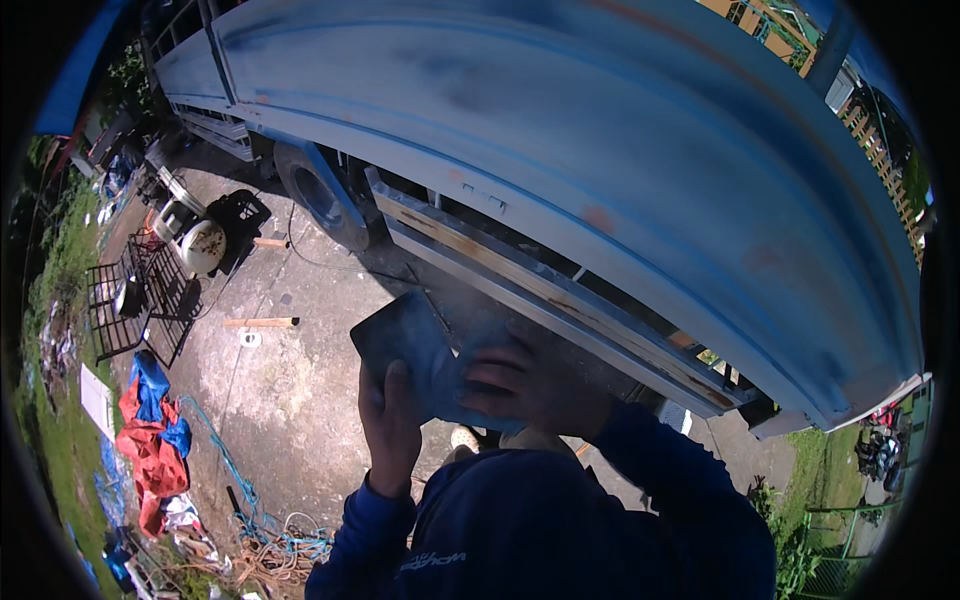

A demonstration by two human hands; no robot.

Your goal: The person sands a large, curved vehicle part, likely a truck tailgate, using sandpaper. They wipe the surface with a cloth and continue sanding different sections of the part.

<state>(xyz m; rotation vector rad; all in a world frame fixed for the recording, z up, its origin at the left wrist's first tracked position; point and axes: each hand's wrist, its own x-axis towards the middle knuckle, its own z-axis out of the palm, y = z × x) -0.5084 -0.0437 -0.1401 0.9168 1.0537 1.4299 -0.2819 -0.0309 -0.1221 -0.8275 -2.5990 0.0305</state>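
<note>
My left hand (391, 424) grips the near edge of a dark thin sheet (409, 345), with the thumb lying on its upper face. Its material is not plain; it could be abrasive paper. Over the right part of the sheet lies my right hand (517, 382), blurred and in shade, its fingers pointing left. Whether those fingers grip the sheet or only rest on it is unclear. Both hands are in front of my body, beside a truck's metal side panel (480, 97) with blue, grey and rust-coloured patches.
Below the panel run metal side rails (540, 292), with a wheel (321, 191) farther left. A compressor-like tank (203, 246), a black metal rack (124, 307) and a wooden strip (261, 322) are on the concrete (285, 390). Red-and-blue tarpaulin (154, 442) and tangled rope (281, 551) lie left.
</note>
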